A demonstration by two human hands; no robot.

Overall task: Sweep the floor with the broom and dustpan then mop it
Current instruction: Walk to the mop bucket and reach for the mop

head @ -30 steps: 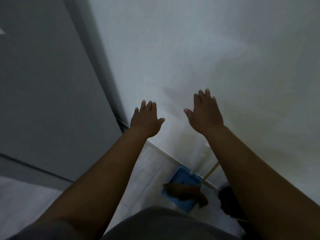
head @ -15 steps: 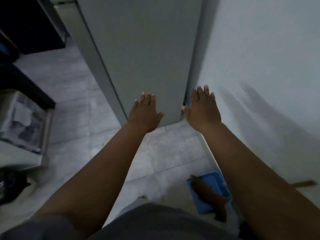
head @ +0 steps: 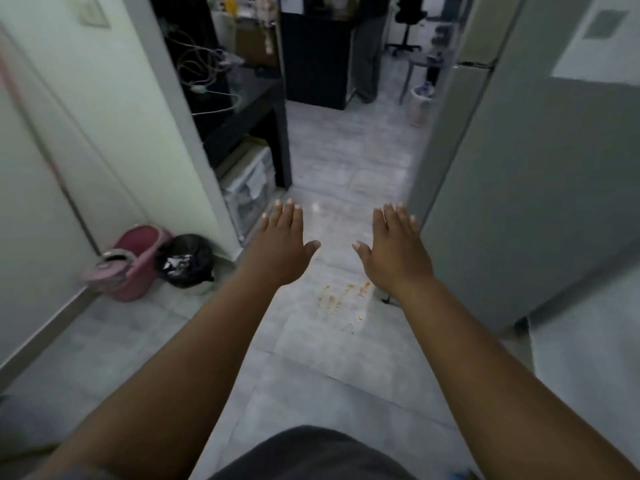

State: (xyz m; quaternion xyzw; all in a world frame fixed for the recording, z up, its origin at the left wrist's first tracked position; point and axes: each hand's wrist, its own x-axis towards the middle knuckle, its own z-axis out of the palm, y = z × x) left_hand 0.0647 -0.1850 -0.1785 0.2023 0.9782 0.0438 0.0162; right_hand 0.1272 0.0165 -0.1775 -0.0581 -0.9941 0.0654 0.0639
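Observation:
Both my arms reach forward over a grey tiled floor (head: 332, 368). My left hand (head: 282, 247) and my right hand (head: 394, 251) are spread flat, palms down, holding nothing. Orange crumbs (head: 341, 296) lie scattered on the tiles just below and between my hands. A pink mop bucket (head: 128, 268) stands against the left wall, with a mop handle (head: 45, 147) leaning up the wall above it. A sliver of blue (head: 462, 475) shows at the bottom edge; what it is cannot be told. No broom is in view.
A black bin bag (head: 187, 259) sits beside the bucket. A grey fridge (head: 512, 188) fills the right side. Past the left wall corner stand a black desk (head: 249, 109) with cables and a clear storage box (head: 249, 188). A person's legs (head: 369, 57) stand far down the hallway.
The view has swung left, away from the white wall and the blue dustpan with the broom, to the hallway floor. Both hands stay spread and held out in front.

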